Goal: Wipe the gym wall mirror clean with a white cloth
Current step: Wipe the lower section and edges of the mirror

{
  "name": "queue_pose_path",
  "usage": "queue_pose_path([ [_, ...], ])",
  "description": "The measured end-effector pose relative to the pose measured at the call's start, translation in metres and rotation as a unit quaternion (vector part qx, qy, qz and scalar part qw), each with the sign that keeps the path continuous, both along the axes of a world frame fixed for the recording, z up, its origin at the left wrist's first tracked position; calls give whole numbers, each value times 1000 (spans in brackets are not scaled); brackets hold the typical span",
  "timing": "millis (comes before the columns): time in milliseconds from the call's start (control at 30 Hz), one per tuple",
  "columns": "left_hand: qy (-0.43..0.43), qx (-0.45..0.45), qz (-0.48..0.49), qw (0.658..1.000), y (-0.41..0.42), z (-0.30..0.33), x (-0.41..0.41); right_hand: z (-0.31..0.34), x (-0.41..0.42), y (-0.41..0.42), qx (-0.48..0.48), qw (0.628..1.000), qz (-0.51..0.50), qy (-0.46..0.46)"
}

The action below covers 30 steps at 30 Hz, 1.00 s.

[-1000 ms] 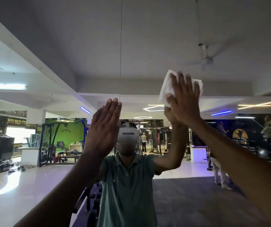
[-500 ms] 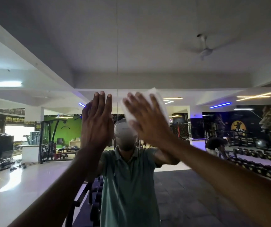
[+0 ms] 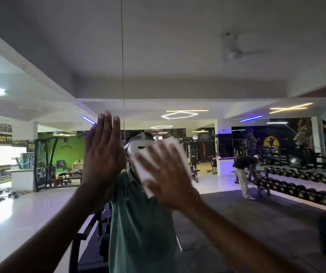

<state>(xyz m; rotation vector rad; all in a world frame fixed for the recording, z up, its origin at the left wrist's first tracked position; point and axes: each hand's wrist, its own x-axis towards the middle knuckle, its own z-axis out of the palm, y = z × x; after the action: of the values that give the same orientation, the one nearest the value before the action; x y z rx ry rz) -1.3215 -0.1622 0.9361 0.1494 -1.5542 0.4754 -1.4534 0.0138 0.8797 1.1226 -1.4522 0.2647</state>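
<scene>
my right hand point(image 3: 168, 178) has its fingers spread flat and wide. they press the white cloth point(image 3: 159, 164) against the mirror point(image 3: 197, 75). the cloth sits under my palm, and its edges stick out above and below my fingers. it looks a bit blurry, so i think my hand is sliding, but i can't be sure which way.

my left hand point(image 3: 103, 156) is flat too, with the fingers straight up and close together. it holds nothing. it looks like it leans on the glass just left of the thin seam point(image 3: 123, 75) between two mirror panels, though i can't tell for sure that it touches.

to wipe well, i should push evenly with my whole palm, so the cloth stays flat and does not bunch up. i should go in long rows that overlap a little, so no spot gets missed. my bare left hand could leave marks on the glass, so i should wipe that spot too. i should also run the cloth along the seam, where dirt may hide.

behind my hands i see my reflection point(image 3: 142, 223) in a green shirt.
</scene>
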Motion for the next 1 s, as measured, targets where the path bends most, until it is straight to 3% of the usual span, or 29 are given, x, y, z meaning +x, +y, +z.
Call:
queue_pose_path([
  [100, -5, -7, 0, 1000, -3, -6, 1, 57, -55, 55, -144, 984, -83, -71],
  [167, -3, 6, 0, 1000, 0, -5, 0, 86, -79, 86, -276, 942, -99, -161],
  [267, 0, 42, 0, 999, 12, -13, -8, 69, -48, 58, -352, 906, -88, -218],
  [367, -28, 46, 3, 999, 15, -34, -11, -9, 10, -5, -168, 974, -41, -147],
  [467, -42, 17, -7, 999, 11, -48, -4, -29, 3, 2, -12, 999, -5, -40],
  [533, -39, 13, -8, 999, 9, -47, 0, -5, -31, 37, -20, 1000, -17, -15],
  [600, -41, 19, -11, 999, 11, -47, -1, 29, -70, 74, -112, 991, -49, -62],
  [700, -35, 26, -17, 999, 15, -51, -3, 73, -97, 104, -298, 932, -79, -189],
  [767, -32, 26, -18, 999, 16, -51, -4, 68, -76, 82, -356, 901, -87, -233],
  [833, -25, 35, -14, 999, 18, -50, -4, 21, -37, 42, -296, 930, -85, -202],
  [900, -30, 47, -10, 998, 21, -52, -6, -46, -2, 14, -143, 975, -48, -163],
  [1000, -84, -5, 9, 996, 25, -73, -10, -91, -4, 27, -23, 996, -9, -91],
])
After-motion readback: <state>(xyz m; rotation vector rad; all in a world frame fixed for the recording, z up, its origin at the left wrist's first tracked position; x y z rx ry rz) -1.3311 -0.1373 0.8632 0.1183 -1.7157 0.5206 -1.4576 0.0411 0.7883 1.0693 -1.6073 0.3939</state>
